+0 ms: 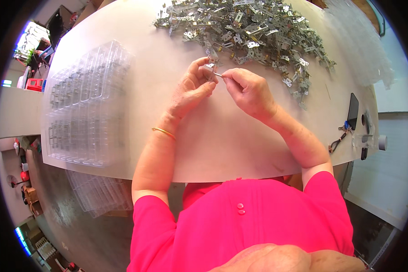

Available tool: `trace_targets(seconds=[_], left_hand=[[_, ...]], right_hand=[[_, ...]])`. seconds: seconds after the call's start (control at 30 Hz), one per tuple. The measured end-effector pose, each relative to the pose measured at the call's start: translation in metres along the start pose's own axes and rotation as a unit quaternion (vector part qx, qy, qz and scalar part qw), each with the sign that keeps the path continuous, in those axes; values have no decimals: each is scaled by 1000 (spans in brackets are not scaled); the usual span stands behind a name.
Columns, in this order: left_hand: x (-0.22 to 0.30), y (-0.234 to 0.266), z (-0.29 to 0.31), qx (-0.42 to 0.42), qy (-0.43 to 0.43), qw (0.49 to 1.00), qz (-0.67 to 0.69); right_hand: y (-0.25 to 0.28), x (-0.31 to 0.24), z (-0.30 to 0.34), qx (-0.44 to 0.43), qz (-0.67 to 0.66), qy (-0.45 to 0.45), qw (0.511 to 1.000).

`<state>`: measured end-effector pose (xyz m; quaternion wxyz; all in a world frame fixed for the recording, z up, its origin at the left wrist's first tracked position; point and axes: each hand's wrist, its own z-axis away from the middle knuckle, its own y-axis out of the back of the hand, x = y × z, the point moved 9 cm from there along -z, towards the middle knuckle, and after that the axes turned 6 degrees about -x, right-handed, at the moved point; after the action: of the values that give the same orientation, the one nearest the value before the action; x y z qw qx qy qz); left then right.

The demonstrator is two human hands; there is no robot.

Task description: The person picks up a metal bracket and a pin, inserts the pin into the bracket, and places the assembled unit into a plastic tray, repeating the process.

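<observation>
Recorder: Grip, both hands?

Observer: Left hand (190,90) half curled, a small metal part (210,66) held at its fingertips. Right hand (250,90) closed, thumb and forefinger pinching a thin metal rod (218,75) that points left at the part; contact between the two too small to confirm.

Recorder: Location?

Observer: Part and rod above the pale table (222,145), just on the near side of a large heap of metal pieces (249,31).

Recorder: Surroundings?

Observer: Left, clear plastic trays (88,95), metal pieces in rows. Far right, clear plastic sheeting (358,45). Right, dark phone (353,109), keys (346,125), clear bottle (367,142).

Recorder: Labels?

Observer: Bottle and phone: too small to read.
</observation>
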<state>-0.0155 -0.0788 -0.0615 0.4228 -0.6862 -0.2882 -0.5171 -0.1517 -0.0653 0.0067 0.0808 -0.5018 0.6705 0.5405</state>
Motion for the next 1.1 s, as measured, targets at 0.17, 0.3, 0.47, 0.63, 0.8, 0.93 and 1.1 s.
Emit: trace_targets(seconds=[0.17,0.3,0.47,0.63,0.8,0.93,1.1], left_hand=[[-4,-2,-2,4,-25,998,-56],[-3,-5,-1,17,-6,989,-148],[3,1,6,62,-43,961,-264],[-11,-3,-1,-18,14,997,-74],[-14,-18,3,-56,68,996,-18],[-15,-17,3,-73,74,994,-24],[-11,-21,3,-76,82,993,-45]], right_hand=[[-7,-16,2,-16,54,67,996],[-5,-9,2,-13,62,60,996],[-14,-5,2,-59,23,23,998],[7,31,12,28,-119,-54,991],[-8,48,12,22,-348,-90,933],[-19,61,14,-21,-358,-106,927],[-23,61,16,-27,-357,-96,929]])
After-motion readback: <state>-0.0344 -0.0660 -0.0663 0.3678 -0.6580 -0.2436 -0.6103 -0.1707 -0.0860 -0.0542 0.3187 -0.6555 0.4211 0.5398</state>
